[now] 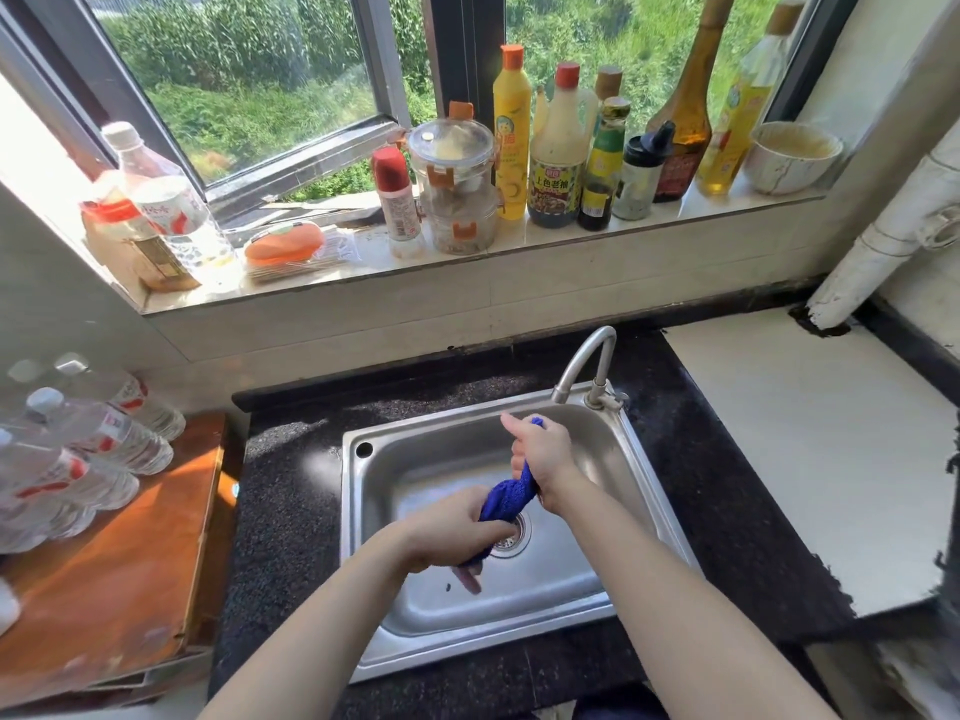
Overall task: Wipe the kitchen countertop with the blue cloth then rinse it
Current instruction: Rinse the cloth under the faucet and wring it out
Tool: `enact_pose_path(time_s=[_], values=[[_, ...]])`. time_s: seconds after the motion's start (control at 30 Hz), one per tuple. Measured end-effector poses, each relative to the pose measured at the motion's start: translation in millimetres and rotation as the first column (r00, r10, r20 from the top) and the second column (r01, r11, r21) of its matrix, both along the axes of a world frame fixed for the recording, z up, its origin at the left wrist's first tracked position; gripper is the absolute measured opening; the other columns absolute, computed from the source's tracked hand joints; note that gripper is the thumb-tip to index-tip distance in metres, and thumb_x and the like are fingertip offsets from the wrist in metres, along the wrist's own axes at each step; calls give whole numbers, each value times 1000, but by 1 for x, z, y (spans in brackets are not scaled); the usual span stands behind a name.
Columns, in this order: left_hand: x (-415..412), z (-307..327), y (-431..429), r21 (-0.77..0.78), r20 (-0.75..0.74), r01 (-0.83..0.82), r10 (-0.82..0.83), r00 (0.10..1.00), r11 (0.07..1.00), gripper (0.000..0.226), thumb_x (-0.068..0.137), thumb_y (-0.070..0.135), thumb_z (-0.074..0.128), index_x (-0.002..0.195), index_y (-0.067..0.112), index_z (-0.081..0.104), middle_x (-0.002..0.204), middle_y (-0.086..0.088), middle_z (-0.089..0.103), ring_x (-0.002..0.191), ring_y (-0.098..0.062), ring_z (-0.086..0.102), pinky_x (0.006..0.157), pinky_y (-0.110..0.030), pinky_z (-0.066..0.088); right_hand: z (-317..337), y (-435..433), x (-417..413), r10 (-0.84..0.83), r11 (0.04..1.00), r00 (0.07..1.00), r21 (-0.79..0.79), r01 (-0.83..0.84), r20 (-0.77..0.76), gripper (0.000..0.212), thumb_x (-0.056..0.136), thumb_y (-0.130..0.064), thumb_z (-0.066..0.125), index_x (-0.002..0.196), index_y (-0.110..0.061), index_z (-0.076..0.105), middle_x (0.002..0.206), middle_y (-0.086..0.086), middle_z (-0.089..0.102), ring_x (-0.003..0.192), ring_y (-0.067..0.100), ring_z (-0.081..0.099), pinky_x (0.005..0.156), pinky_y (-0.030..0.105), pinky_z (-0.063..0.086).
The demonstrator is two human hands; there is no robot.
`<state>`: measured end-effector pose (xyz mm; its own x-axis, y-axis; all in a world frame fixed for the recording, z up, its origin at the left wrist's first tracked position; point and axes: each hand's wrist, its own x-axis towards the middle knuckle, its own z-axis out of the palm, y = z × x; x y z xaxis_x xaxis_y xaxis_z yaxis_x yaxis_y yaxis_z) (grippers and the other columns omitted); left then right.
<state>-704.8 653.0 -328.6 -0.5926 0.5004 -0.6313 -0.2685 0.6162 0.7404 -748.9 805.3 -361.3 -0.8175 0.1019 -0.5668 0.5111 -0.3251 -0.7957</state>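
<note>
Both hands are over the sink [358,517], and the blue cloth [510,492] is stretched between them, twisted into a tight rope. It runs at a slant from about 7 o'clock up to 1 o'clock, right above the drain [515,535].

The left hand [454,532] is clenched round the lower end, with a little dark blue showing under the fist. The right hand [543,454] is clenched round the upper end, and a small tuft of cloth pokes out of the top of that fist. So both hands have a firm grip on the cloth.

The faucet [584,363] sits at 1 o'clock on the sink rim, just beyond the right hand, with its spout curving toward the basin. The black speckled countertop [291,485] wraps round the sink. A white panel [805,449] lies on it at 3 o'clock, and a white pipe [883,241] comes down in the corner at 2 o'clock.

At 9 o'clock there's a wooden board [109,563] with a pile of water bottles [78,449] lying on their sides.

The windowsill [519,241] at 12 o'clock is packed:
- a yellow squeeze bottle [511,132]
- a dark sauce bottle [556,153]
- two stacked clear tubs [457,184]
- a white bowl [792,155] at the far right end
- an orange thing [284,244] on a little rack; I can't tell what it is
</note>
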Motion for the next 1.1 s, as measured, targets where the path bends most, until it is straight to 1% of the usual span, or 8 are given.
enact_pose_path(time_s=[0.13,0.37,0.6,0.73,0.8,0.9,1.0,1.1], values=[[3,-28,1,-401,-444,122,-309,841,908,17,99,31,49,92,24,36,86,-3,59,83,-31,58,72,-40,48,-19,-2,-7,-19,976,986,219,-17,164,40,93,-27,63,63,-15,40,46,3,41,40,19,37,50,30,37],[15,-46,4,-619,-595,31,-494,634,785,9,98,12,38,97,17,31,96,-8,61,80,-35,59,59,-37,28,-34,-8,-10,-106,958,933,287,2,345,31,93,-26,51,95,2,64,80,17,63,61,27,57,52,29,40],[16,-56,-11,-561,-685,-56,-425,591,826,2,97,13,45,97,12,47,85,-8,61,62,-34,50,53,-38,31,-33,-21,-17,-113,950,938,314,6,326,36,91,-28,49,95,4,65,92,20,70,71,29,62,54,30,42],[19,-61,-18,-421,-729,-113,-261,633,900,15,99,28,50,95,14,45,77,-3,58,62,-31,53,54,-37,35,-32,-21,-18,-72,920,970,391,-26,234,39,93,-37,52,71,-6,58,70,13,67,77,32,65,76,39,55],[18,-57,-22,-283,-650,-157,-69,757,946,20,99,34,52,93,16,45,76,-1,56,61,-21,50,55,-32,34,-24,-18,-15,15,935,987,349,-70,158,45,95,-43,55,64,-10,50,60,7,61,67,28,63,75,39,55],[13,-45,-24,15,-326,-334,321,889,942,21,93,31,63,96,12,55,69,-5,54,51,-14,45,48,-27,36,-12,-11,-12,92,995,991,-36,-89,97,34,96,-35,56,73,-12,46,61,6,48,56,22,52,62,33,49],[15,-37,-26,218,3,-506,518,855,834,16,96,21,63,102,9,54,72,-9,55,46,-15,40,43,-23,27,-2,-6,-11,100,918,994,-390,-74,49,19,90,-18,41,74,-10,46,70,11,46,69,26,51,73,39,48],[17,-36,-25,350,226,-663,627,746,662,25,97,20,58,119,9,52,86,-15,61,51,-21,45,45,-24,27,-2,-2,-4,35,882,999,-469,-40,-18,16,100,-11,43,103,-5,56,97,16,60,94,31,64,86,40,53]])
